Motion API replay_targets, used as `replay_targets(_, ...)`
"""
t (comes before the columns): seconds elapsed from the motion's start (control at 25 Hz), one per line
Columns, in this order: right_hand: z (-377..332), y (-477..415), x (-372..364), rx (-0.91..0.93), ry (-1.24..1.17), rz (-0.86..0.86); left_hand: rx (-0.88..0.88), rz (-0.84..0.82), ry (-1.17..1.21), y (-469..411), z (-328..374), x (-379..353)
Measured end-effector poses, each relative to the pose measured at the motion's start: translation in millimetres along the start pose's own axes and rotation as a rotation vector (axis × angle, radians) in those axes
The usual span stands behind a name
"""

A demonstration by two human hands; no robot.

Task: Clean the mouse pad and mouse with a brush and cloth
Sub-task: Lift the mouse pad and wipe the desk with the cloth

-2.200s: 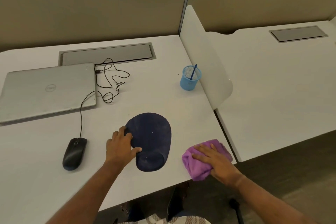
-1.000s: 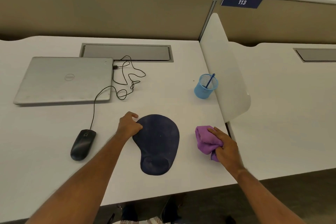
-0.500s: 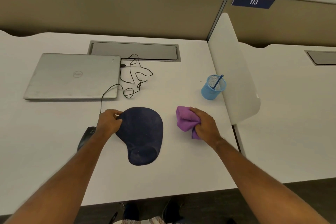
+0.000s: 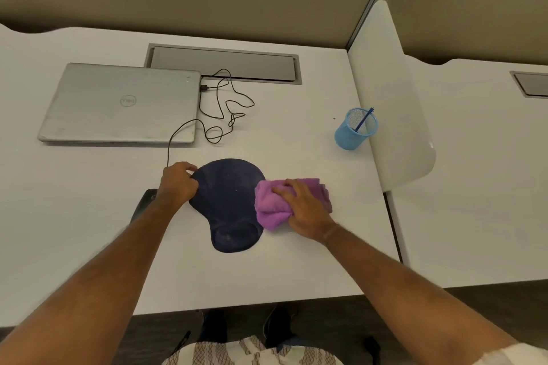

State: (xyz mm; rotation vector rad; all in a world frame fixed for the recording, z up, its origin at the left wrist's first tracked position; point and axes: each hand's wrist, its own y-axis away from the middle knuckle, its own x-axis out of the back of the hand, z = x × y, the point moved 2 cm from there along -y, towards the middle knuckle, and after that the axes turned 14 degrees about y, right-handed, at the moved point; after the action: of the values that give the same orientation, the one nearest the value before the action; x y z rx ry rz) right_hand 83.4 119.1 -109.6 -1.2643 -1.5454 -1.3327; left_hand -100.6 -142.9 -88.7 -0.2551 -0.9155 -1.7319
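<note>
Head view: left hand (image 4: pixel 178 184) pinching mouse pad (image 4: pixel 226 198) edge, right hand (image 4: pixel 305 210) spread on cloth (image 4: pixel 268 207).

The mouse pad (image 4: pixel 225 204) lies on the desk (image 4: pixel 89 216) at frame centre. The cloth (image 4: pixel 269 204) overlaps its right edge, with the right hand (image 4: pixel 305 210) flat on top. The left hand (image 4: pixel 178 184) holds the pad's upper left edge. The mouse (image 4: pixel 145 203) sits just left of the pad, mostly hidden by the left forearm. Its cable (image 4: pixel 219 109) runs up to the laptop (image 4: pixel 118 104) at upper left. A cup (image 4: pixel 354 130) holding a thin tool (image 4: pixel 364 118) stands at right of centre, beside the divider (image 4: pixel 391 104).
</note>
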Motion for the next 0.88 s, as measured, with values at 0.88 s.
replay_targets(0.88, 92, 267, -3, 0.058, 0.224, -0.13, -0.03, -0.001, -0.004, 6, 0, 6)
